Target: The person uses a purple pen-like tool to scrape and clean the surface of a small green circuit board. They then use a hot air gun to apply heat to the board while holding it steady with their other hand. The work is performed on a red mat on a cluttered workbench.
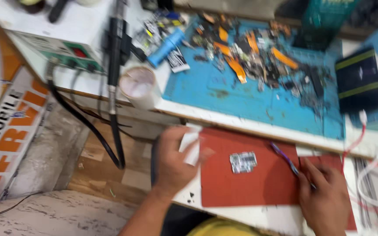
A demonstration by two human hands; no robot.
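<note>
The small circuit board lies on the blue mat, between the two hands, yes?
Not quite. The head view shows the small circuit board lying on the red mat, not the blue mat. It does lie between the left hand and right hand.

Two hands: the left hand (173,159) at the red mat's left edge, the right hand (324,196) at its right edge. One red mat (246,185). One small silver chip board (243,162) on the mat's middle. One white scrap (190,146) in the left hand, one purple tool (285,158) in the right. One blue mat (241,94) just above the red mat, littered with orange flex strips (236,67), at least five; blur hides the exact number. One white cup (138,86) up and left of the red mat. One blue tube (166,47) above the cup. One white station box (62,39) far up left. One dark box (358,85) up right.
</note>
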